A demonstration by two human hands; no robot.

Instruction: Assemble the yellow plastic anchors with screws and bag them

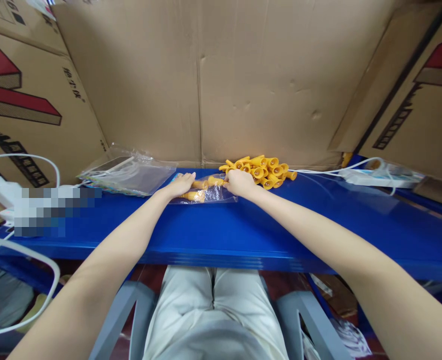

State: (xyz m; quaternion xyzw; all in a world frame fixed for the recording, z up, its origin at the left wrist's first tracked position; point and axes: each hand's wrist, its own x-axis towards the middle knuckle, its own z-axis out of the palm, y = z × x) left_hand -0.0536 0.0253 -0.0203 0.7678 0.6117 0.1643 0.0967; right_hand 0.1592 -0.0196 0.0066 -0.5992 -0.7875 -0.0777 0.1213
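Observation:
A clear plastic bag (221,195) lies flat on the blue tabletop, with a few yellow funnel-shaped plastic pieces (195,196) inside it. My left hand (182,185) rests on the bag's left end, palm down, fingers stretched out. At the right end of the bag, my right hand (240,183) is closed, its fingertips pinching the bag's edge; whether a piece is also between them is hidden. Just behind and right of that hand sits a heap of the same yellow pieces (268,172), wide mouths mostly turned towards me.
A stack of flat clear bags (130,175) lies to the left. Beyond it are white cables and plugs (21,162), partly blurred out. A white power strip (382,178) lies at the right. Cardboard (243,85) walls the table's back. The blue table's front edge (213,257) is above my lap.

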